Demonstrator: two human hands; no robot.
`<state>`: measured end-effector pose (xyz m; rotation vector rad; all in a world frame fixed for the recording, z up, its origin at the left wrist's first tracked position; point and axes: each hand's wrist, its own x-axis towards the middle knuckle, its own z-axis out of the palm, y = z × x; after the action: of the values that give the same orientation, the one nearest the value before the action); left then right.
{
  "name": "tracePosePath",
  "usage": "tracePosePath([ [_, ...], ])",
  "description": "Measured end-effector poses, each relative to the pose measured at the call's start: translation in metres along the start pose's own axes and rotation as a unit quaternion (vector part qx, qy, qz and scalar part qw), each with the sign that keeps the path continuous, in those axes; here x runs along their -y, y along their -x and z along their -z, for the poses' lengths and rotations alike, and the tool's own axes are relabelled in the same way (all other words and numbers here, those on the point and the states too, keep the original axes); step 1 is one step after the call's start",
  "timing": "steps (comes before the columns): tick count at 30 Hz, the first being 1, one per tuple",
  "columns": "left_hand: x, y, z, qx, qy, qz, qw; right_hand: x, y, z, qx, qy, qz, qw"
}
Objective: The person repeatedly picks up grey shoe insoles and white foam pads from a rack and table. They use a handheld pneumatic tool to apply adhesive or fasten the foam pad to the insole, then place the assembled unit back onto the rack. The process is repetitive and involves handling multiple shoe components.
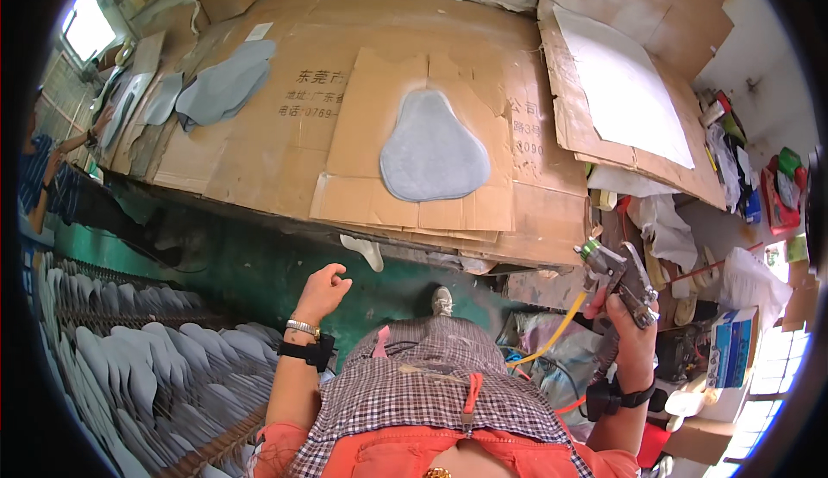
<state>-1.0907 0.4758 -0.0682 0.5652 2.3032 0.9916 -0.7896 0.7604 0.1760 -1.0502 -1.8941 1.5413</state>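
My right hand [628,327] is wrapped round a metal spray gun [614,275] at the right of the table's front edge. A yellow hose [552,333] runs from near the gun down past my apron. My left hand [325,293] hovers in front of the table's edge, its fingers curled in with nothing visible in them. Flat on a cardboard sheet [358,150] in the middle of the table lies a grey pear-shaped pad [434,150], narrow end away from me. Neither hand touches it.
Overlapping grey pieces [226,86] lie at the table's far left. Rows of grey pieces [138,357] stand on a rack at my left. A white sheet [617,81] rests on raised cardboard. Another person's arm [52,168] shows at the left; clutter crowds the right.
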Motion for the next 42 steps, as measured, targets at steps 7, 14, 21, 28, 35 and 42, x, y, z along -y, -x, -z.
tracePosePath([
  [7, 0.008, -0.012, -0.003, 0.025, -0.009, 0.006, 1.0, -0.002, 0.026, 0.007, 0.096, -0.023, -0.021, 0.995],
  [14, -0.004, -0.03, -0.014, 0.031, -0.006, -0.011, 0.999, 0.005, -0.012, -0.028, 0.051, -0.056, 0.007, 0.997],
  [21, -0.013, -0.05, -0.022, 0.024, -0.006, 0.003, 1.0, -0.005, -0.031, -0.004, 0.022, -0.012, 0.01, 1.0],
  [28, -0.009, -0.117, -0.055, -0.054, -0.016, -0.032, 0.998, 0.009, -0.053, 0.011, 0.071, -0.036, 0.016, 0.997],
  [35, -0.026, -0.189, -0.095, -0.173, -0.082, -0.005, 0.981, -0.007, -0.075, 0.037, 0.195, 0.006, 0.013, 0.981],
  [42, -0.059, -0.226, -0.123, -0.258, -0.173, 0.019, 0.95, -0.001, -0.105, 0.028, 0.123, -0.05, 0.003, 0.991],
])
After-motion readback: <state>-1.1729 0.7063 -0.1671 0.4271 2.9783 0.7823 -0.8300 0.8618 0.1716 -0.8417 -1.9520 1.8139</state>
